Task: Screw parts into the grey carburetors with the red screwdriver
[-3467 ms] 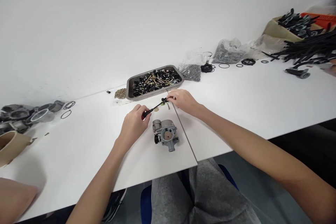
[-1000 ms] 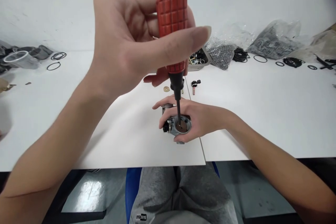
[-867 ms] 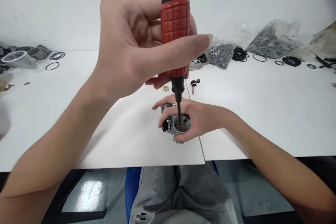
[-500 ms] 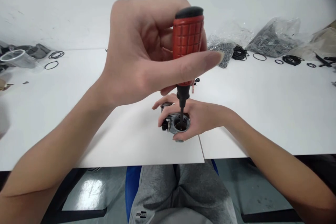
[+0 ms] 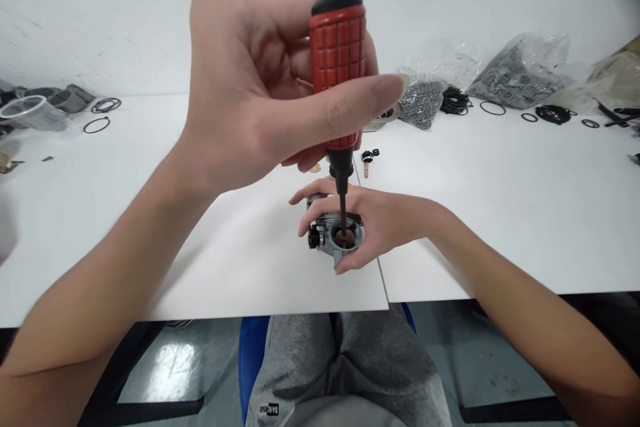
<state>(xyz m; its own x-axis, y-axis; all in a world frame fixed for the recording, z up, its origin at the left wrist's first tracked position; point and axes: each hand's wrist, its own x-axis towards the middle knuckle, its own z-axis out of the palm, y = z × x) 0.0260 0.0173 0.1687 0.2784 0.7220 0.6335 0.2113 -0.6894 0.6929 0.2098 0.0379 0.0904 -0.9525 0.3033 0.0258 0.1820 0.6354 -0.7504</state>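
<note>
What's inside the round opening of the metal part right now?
The screwdriver shaft runs down into the opening of the metal part, onto a brownish disc. Whatever its tip meets is covered.

White table [image 5: 500, 213], two slabs joined at centre seam.
Carb body [image 5: 323, 245] set nr front edge by seam; small pin [image 5: 367, 159] seen just behind; O-rings [image 5: 97, 125] & clear cup [image 5: 30, 113] laid far left; bags of parts [image 5: 520, 73] piled back right.

Black rings [image 5: 96, 125] lie on the white tabletop [image 5: 500, 213]. Clear bags [image 5: 520, 73] of small grey bits sit far back on the right.
</note>
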